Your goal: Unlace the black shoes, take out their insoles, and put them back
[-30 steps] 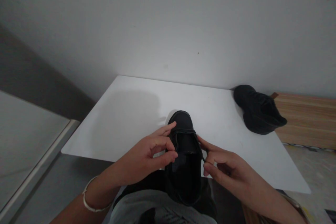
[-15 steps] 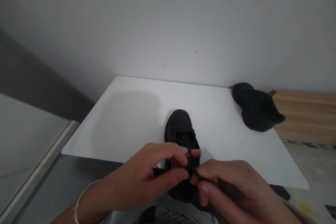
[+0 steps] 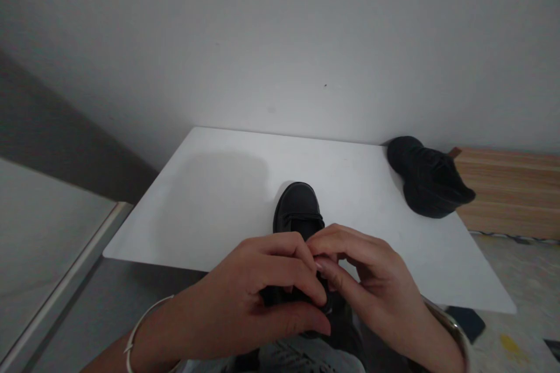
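A black shoe [image 3: 298, 208] lies at the near edge of a white table [image 3: 219, 198], toe pointing away from me, its heel over my lap. My left hand [image 3: 258, 297] and my right hand [image 3: 367, 280] meet over the shoe's lacing, fingers curled and pinched together. A thin black lace shows between the fingertips of both hands. Most of the shoe's opening is hidden under my hands. A pale bracelet sits on my left wrist.
A second black shoe [image 3: 426, 178] lies on its side at the table's far right corner, next to a wooden surface [image 3: 511, 192]. A white wall rises behind the table. Grey floor and a pale strip run along the left.
My hands have closed in from the shoe's sides and now meet over its lacing. My right hand has risen and turned, fingertips touching the left hand's.
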The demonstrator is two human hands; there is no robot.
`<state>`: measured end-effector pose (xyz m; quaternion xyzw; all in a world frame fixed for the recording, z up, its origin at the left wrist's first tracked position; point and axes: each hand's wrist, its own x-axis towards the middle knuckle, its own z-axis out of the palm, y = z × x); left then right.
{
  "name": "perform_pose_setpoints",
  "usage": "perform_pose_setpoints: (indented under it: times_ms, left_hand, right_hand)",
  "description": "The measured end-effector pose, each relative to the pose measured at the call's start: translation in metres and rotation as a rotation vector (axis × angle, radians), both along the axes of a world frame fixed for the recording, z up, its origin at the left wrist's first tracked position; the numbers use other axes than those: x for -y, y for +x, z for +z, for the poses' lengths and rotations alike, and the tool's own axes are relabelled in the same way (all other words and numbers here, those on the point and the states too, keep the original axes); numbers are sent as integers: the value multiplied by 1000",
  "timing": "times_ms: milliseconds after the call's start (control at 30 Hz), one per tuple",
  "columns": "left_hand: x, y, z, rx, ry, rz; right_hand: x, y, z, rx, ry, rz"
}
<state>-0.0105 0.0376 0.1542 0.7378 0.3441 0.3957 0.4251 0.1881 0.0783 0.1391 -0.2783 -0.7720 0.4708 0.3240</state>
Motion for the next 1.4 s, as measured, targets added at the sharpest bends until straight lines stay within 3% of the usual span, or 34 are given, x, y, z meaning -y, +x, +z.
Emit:
perform_pose_setpoints:
  times_ms: [233, 367, 567, 700, 833, 1000, 1200, 1400]
  left_hand:
    - [1, -1, 1, -24, 46, 94]
    - [2, -3, 0, -15, 39, 154]
    - [-2, -27, -5, -62, 38, 460]
    - [-4, -43, -12, -44, 8, 547]
    - [-5, -48, -21, 206, -87, 574]
    - [-15, -45, -31, 717, -239, 405]
    - [-23, -51, -51, 816, -285, 563]
    - [-24, -53, -63, 881, -301, 648]
  right_hand:
    - [3, 2, -6, -79, 1, 31]
    - [-3, 4, -12, -168, -18, -128]
    - [-8, 21, -17, -255, -66, -321]
    - [-10, 34, -14, -476, -174, -433]
    - [-16, 37, -7, -651, -260, -478]
    - [-23, 41, -12, -611, -235, -503]
    - [-25, 57, -29, -597, -257, -571]
    - [-25, 64, -33, -594, -278, -618]
